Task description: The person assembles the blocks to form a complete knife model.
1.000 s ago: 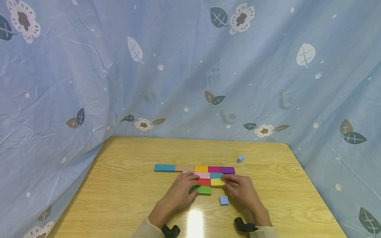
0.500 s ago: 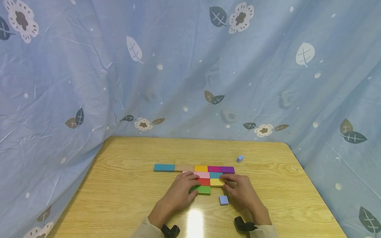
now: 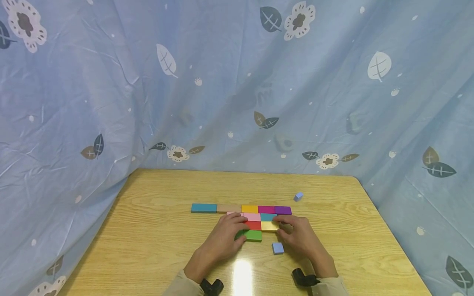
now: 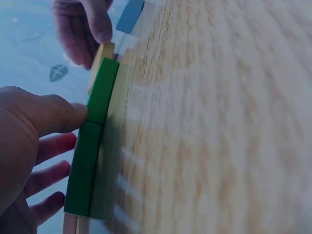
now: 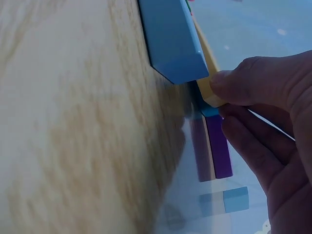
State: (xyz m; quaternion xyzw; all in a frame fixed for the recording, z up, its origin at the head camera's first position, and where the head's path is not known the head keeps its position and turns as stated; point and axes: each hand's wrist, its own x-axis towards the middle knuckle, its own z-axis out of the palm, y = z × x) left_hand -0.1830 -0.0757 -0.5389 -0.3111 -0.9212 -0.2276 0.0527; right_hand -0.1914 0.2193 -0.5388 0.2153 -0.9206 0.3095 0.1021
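Note:
Coloured wooden blocks lie flat on the table in several touching rows. My left hand [image 3: 226, 236] rests over their left part, fingers spread across the pink block [image 3: 252, 217] and red block [image 3: 254, 225]. Its thumb touches the front side of the green block [image 4: 103, 87]; another green block [image 4: 84, 168] lies end to end with it. At the right end, my right hand [image 3: 299, 236] pinches the yellow block [image 3: 269, 226] between thumb and index finger. That index fingertip overlaps the teal block [image 3: 267, 216] behind it. Some blocks are partly hidden under the left hand.
The back row holds a long teal block [image 3: 203, 208], a tan block [image 3: 228, 208], an orange block [image 3: 249, 209], a magenta block [image 3: 266, 209] and a purple block [image 3: 283, 210]. One light-blue block [image 3: 277, 248] lies in front, another light-blue block [image 3: 298, 197] behind.
The yellow block's top looks paler and shinier now. Both hands keep their places on the blocks; the head view has shifted very slightly.

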